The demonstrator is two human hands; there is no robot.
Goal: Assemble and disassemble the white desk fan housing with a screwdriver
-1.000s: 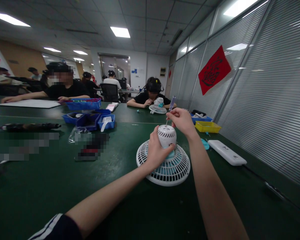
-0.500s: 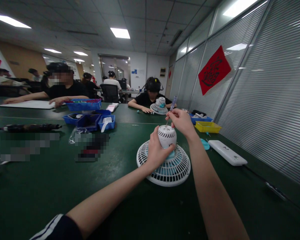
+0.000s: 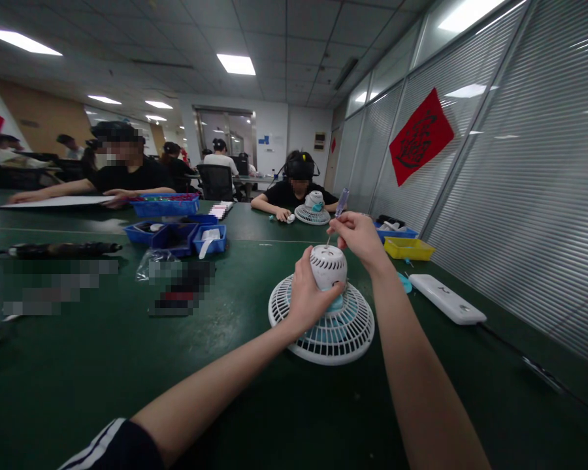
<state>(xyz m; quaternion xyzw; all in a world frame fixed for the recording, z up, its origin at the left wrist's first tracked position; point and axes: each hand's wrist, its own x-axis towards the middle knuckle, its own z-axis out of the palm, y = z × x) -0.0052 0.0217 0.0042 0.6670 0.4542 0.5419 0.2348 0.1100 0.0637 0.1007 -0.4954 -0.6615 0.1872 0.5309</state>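
A white fan (image 3: pixel 323 349) lies grille-down on the green table, light blue blades showing through its bars. Its rounded motor housing (image 3: pixel 329 266) points up. My left hand (image 3: pixel 308 294) is wrapped round the left side of that housing, thumb across the front. Above it, my right hand (image 3: pixel 355 234) pinches a screwdriver (image 3: pixel 342 201) with a clear purplish handle. The screwdriver stands nearly upright, slightly tilted, its shaft going down to the top of the housing. Whether the tip sits in a screw is too small to tell.
Blue bins (image 3: pixel 176 236) with parts stand left of centre, near a plastic bag (image 3: pixel 157 264). A dark cylindrical tool (image 3: pixel 63 250) lies far left. At right are a yellow tray (image 3: pixel 409 249) and a white power bank-like block (image 3: pixel 445 299) with a cable. Across the table a person sits behind another fan (image 3: pixel 313 213).
My right hand has shifted very slightly on the screwdriver, while my left hand and the fan hold their place. Across the table, the person's hand now touches a small white part.
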